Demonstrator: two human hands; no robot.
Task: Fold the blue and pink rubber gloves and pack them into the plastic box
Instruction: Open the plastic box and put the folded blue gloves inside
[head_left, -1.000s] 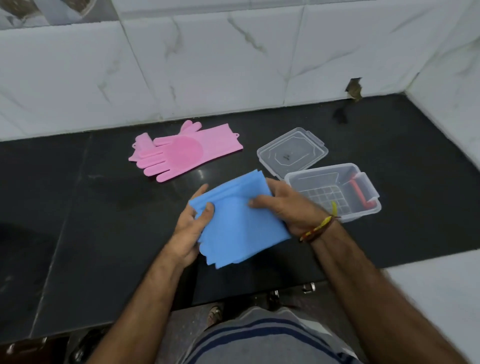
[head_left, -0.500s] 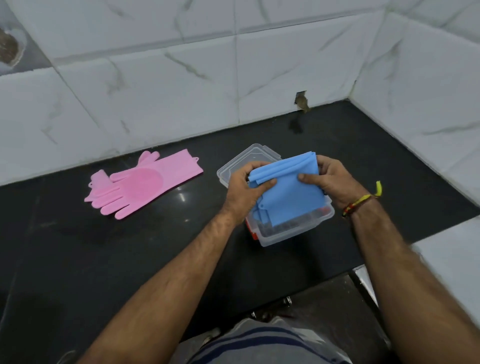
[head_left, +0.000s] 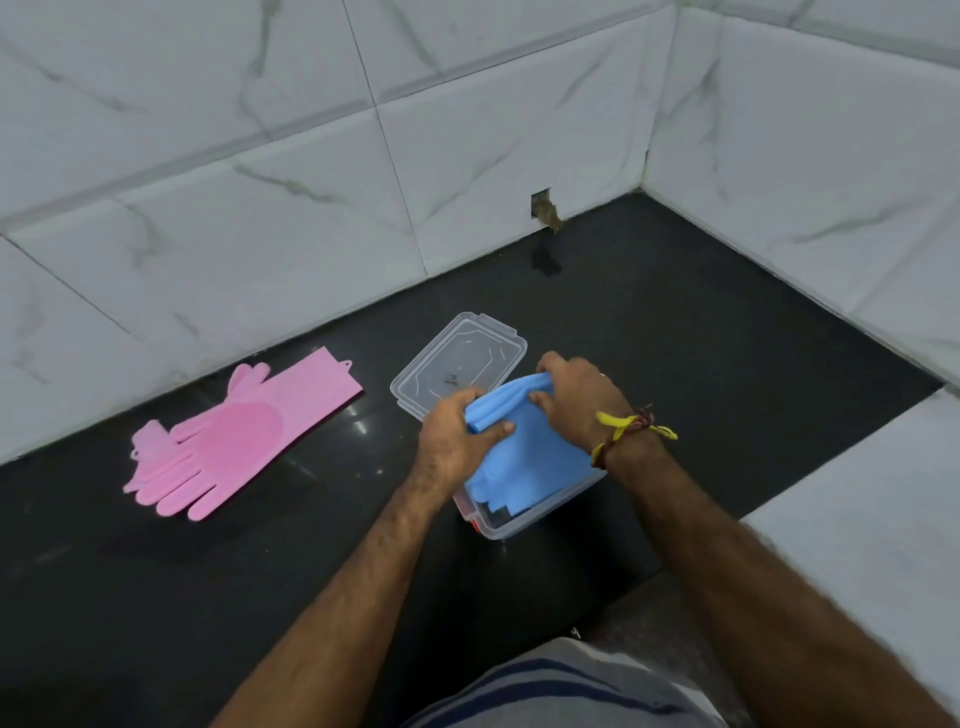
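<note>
Roughly halfway, by my read. Folded blue rubber gloves (head_left: 524, 457) partly down in the clear plastic box (head_left: 511, 527); left hand (head_left: 449, 441) and right hand (head_left: 582, 402) both grip the top fold. Pink rubber gloves (head_left: 228, 441) lie flat, unfolded, on the black tabletop (head_left: 701, 332); clear lid (head_left: 457, 361) off.

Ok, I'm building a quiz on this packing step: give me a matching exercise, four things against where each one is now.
Things:
1. blue rubber gloves
2. pink rubber gloves
3. clear plastic lid
4. clear plastic box

Places:
A. flat on the black counter, left of the box
B. on the counter behind the box
C. under both hands, near the counter's front edge
D. gripped by the left hand and right hand, partly in the box

Pairs: 1-D, 2-A, 3-B, 4-C
</note>
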